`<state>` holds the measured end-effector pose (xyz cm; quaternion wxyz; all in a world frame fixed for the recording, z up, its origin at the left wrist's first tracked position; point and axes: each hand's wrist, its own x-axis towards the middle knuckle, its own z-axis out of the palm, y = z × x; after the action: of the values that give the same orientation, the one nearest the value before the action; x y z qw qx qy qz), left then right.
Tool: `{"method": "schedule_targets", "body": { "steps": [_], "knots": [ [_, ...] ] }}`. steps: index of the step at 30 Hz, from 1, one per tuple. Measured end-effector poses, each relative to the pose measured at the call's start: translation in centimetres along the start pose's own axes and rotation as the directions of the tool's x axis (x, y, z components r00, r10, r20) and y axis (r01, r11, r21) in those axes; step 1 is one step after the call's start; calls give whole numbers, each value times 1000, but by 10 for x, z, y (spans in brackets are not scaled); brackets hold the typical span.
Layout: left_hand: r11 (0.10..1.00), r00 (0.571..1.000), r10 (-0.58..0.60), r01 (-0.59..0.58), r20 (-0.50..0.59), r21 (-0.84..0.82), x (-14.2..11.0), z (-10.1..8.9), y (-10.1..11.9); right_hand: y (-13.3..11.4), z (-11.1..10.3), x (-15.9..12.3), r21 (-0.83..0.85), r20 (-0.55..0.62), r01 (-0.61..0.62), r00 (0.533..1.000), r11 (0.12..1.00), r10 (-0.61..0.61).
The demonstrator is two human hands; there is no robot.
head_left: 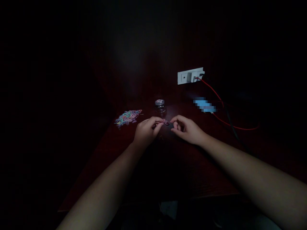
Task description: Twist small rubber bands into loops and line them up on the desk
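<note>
Between thumb and index finger, my left hand pinches a small, pale pinkish hair tie. A small dark ring-shaped band shows just beyond those fingertips; whether it is held or lies on the table I cannot tell. Close by on the right, my right hand has its thumb and index finger apart, with nothing seen between them. A pile of thin colourful hair ties lies on the table left of my left hand. Behind both hands stands a small clear jar with a lid on.
The dark red table ends at a front edge near me. At the back right, a white wall socket holds a plug with a red cable. That cable and a black one run down behind my right arm. A blurred blue device lies there.
</note>
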<state>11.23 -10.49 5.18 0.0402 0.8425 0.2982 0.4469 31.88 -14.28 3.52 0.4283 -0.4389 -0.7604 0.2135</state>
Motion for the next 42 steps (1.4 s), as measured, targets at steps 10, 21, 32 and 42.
{"method": "schedule_targets", "body": {
  "steps": [10, 21, 32, 42],
  "knots": [
    [998, 999, 53, -53, -3, -16, -2, 4, 11, -11, -2, 0, -43, -168, 76, 982, 996, -82],
    [990, 989, 144, -144, -45, 3, -4, 6, 9, -8, -5, 2, -69, -167, 205, 963, 976, -214],
    [991, 993, 112, -114, 24, 69, -5, 0, 5, 26, -38, 9, -273, -132, 83, 984, 958, -123],
    [989, 987, 130, -136, 97, 56, -4, 3, -8, 44, -36, 13, -226, -116, -171, 982, 959, 148]
  ]
}}
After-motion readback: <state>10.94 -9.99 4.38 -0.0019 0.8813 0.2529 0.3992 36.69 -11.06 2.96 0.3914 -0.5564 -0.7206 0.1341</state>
